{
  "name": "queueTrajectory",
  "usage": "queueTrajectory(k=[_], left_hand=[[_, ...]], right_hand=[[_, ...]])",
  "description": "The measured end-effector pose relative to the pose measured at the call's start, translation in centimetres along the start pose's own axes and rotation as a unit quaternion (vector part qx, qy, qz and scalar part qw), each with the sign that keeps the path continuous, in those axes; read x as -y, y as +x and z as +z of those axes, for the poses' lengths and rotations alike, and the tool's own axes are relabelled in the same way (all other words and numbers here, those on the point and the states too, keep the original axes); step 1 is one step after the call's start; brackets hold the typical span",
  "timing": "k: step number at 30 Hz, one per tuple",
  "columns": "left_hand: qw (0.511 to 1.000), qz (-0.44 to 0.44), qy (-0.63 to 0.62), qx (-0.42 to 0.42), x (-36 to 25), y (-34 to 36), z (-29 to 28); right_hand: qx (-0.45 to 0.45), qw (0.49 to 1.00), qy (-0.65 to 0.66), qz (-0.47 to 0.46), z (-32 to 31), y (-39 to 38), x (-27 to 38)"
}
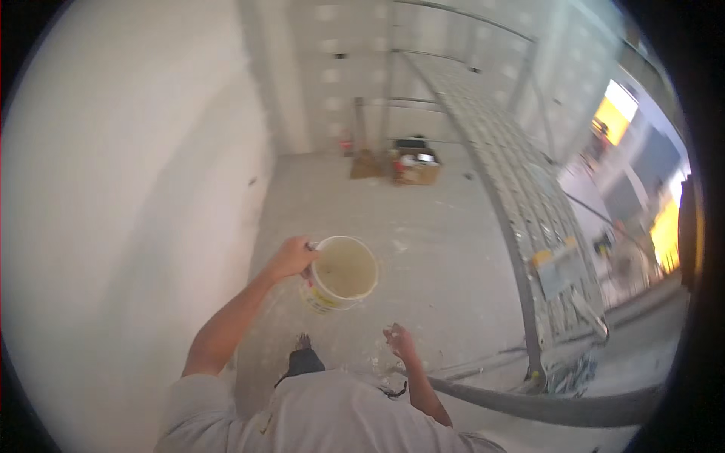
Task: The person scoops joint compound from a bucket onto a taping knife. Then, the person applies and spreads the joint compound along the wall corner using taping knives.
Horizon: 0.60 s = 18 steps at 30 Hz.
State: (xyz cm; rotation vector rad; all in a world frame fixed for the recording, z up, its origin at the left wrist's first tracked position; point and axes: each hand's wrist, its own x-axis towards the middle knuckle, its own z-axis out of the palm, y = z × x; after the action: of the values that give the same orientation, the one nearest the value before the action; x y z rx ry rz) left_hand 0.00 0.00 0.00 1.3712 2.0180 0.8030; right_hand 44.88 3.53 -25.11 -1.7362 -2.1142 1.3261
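Note:
A white plastic bucket (347, 268) with coloured print on its side hangs in front of me, its mouth tilted up toward my view. My left hand (291, 258) is closed on the left side of its rim. The inside looks pale yellowish and cloudy; whether it holds liquid is unclear. Low and right of the bucket, my right hand (399, 342) is apart from it, fingers loosely bent and somewhat spread, with nothing visible in them.
A pale wall (151, 189) rises close on my left. A metal scaffold platform (498, 151) stretches along the right, with a flat pale tool (560, 270) on it. By the far wall stand a cardboard box of items (417, 175) and a broom-like tool (365, 162). A thick grey bar (551, 406) crosses lower right.

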Motion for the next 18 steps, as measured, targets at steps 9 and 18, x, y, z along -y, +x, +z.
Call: queueTrajectory(k=[9,18], left_hand=[[0.946,0.277,0.072,0.154,-19.3,34.2,-17.4],[0.748,0.653,0.114,-0.005,-45.8,57.5,-13.9]], right_hand=[[-0.196,0.978,0.050,0.054,11.1,10.0,1.0],[-0.431,0.837,0.242,0.236,7.4,7.0,15.7]])
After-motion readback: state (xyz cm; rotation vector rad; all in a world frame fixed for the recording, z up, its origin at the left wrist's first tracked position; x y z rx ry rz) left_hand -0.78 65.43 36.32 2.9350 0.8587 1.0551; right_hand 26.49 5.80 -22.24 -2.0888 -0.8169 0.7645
